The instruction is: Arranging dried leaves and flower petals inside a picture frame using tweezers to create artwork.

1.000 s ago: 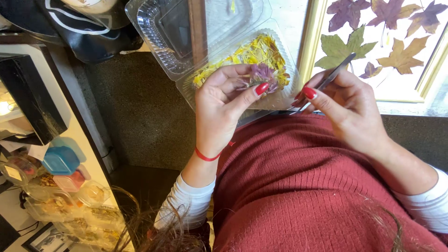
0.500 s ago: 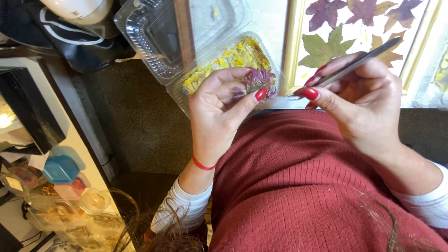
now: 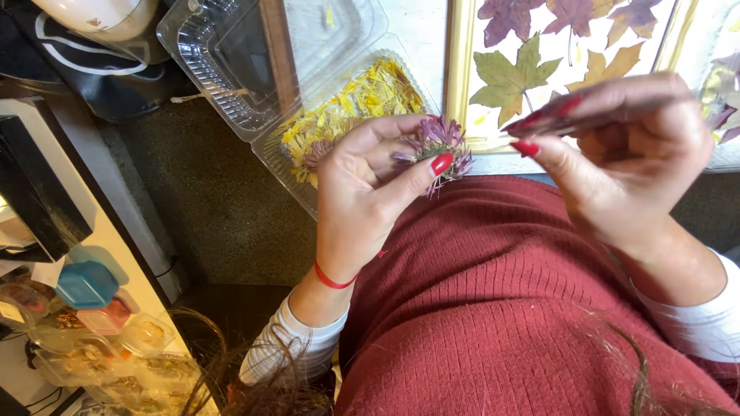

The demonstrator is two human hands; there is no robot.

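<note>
Purple flower head (image 3: 435,142) was held above the lap, just over the near edge of the clear plastic clamshell box (image 3: 231,85), pinched between thumb and forefinger of the left hand (image 3: 370,200); fingers (image 3: 420,173) were clamped on the bloom from the sides, petals splayed outward. Right hand (image 3: 624,154) was raised just beside it, fingers pressed together on a thin dark tool, likely tweezers (image 3: 593,115), tip aimed at the flower; the tool was blurred, so whether its tip carried a petal could not be told. Box tray held loose yellow petals (image 3: 362,96) with one more purple bloom among them. A framed panel of pressed leaves (image 3: 532,69) lay beyond.

Judged step: plucking petals off the flower head. The next move would call for a steady tip at a single petal's base, bloom held still.
</note>
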